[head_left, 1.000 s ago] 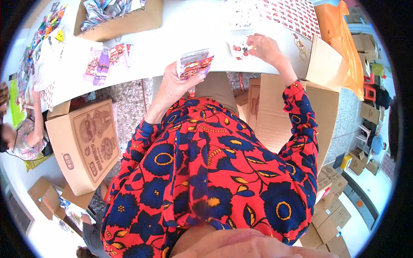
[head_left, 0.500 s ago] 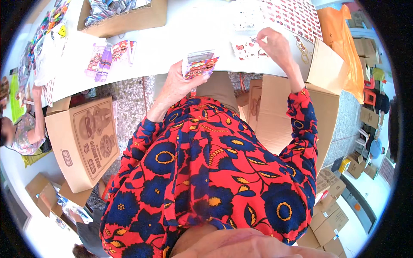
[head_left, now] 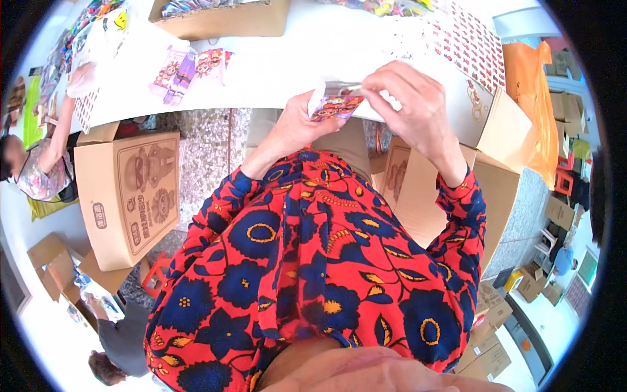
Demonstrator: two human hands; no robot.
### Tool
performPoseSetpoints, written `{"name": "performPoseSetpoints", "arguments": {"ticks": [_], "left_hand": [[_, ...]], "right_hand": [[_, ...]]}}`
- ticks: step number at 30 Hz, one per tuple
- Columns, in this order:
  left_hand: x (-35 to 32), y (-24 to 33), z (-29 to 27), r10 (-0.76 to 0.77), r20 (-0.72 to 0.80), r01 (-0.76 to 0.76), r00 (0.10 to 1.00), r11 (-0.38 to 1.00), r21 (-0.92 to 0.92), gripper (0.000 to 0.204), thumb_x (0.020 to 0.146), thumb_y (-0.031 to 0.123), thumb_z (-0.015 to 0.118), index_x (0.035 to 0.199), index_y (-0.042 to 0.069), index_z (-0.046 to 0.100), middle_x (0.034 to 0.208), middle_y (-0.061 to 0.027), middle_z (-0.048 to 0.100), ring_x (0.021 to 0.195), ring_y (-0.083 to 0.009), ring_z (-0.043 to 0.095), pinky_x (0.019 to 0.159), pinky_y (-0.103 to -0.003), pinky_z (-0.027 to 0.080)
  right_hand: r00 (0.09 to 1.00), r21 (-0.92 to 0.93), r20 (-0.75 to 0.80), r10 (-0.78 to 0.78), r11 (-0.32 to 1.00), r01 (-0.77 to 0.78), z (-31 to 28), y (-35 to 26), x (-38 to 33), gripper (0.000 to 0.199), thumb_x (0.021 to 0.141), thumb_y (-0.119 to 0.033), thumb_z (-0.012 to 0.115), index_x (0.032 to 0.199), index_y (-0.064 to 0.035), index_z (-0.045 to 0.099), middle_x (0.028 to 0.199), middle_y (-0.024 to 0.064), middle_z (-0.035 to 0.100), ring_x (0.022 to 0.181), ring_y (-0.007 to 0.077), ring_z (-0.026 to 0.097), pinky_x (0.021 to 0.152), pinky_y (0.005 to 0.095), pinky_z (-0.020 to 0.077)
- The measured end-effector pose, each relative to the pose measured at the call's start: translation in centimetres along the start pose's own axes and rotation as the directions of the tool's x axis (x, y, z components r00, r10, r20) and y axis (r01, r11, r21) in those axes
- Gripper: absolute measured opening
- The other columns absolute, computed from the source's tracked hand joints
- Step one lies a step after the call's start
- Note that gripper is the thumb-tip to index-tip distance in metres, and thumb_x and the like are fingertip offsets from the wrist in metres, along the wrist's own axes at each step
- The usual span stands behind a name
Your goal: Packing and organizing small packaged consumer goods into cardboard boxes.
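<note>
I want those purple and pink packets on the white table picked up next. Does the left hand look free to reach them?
Probably not right away: the left hand is closed on a small colourful packet that the right hand also grips. The purple and pink packets lie apart to the left on the white table, nothing blocking them.

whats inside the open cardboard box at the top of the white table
The cardboard box holds a pile of printed packets, only their tops showing above the wall. Anything deeper is hidden by the box side and frame edge.
</note>
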State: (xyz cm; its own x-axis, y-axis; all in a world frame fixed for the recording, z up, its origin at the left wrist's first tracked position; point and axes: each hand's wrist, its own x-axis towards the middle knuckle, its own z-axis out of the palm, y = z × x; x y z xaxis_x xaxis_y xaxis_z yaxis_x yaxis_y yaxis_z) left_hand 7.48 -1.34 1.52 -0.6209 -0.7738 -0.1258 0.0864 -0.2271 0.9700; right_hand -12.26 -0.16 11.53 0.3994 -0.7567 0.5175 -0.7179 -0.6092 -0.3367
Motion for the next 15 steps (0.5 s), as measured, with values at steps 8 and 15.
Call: {"name": "performPoseSetpoints", "arguments": {"ticks": [8,15], "left_hand": [[0.0,0.1,-0.5,0.075,-0.011,-0.074,0.997,0.995,0.074,0.034,0.079,0.007,0.067,0.112,0.001,0.059,0.099,-0.0032,0.064,0.091,-0.0095,0.057,0.083,-0.026,0.046],[0.4,-1.0,-2.4,0.08,-0.039,-0.08,0.996,0.997,-0.012,0.04,0.078,0.005,0.069,0.115,-0.004,0.056,0.104,-0.0068,0.064,0.093,-0.0104,0.057,0.084,-0.026,0.046]], "right_hand": [[0.947,0.293,0.314,0.072,0.941,-0.169,0.6,0.5,0.5,0.012,0.083,-0.008,0.063,0.094,-0.0043,0.067,0.074,0.0059,0.061,0.063,0.0153,0.058,0.057,0.0276,0.0455],[0.931,0.238,-0.042,0.362,0.909,-0.342,0.9,9.8,4.4,0.014,0.085,-0.009,0.06,0.095,-0.0017,0.067,0.081,0.0042,0.066,0.07,0.0081,0.058,0.062,0.0219,0.0456]]}}
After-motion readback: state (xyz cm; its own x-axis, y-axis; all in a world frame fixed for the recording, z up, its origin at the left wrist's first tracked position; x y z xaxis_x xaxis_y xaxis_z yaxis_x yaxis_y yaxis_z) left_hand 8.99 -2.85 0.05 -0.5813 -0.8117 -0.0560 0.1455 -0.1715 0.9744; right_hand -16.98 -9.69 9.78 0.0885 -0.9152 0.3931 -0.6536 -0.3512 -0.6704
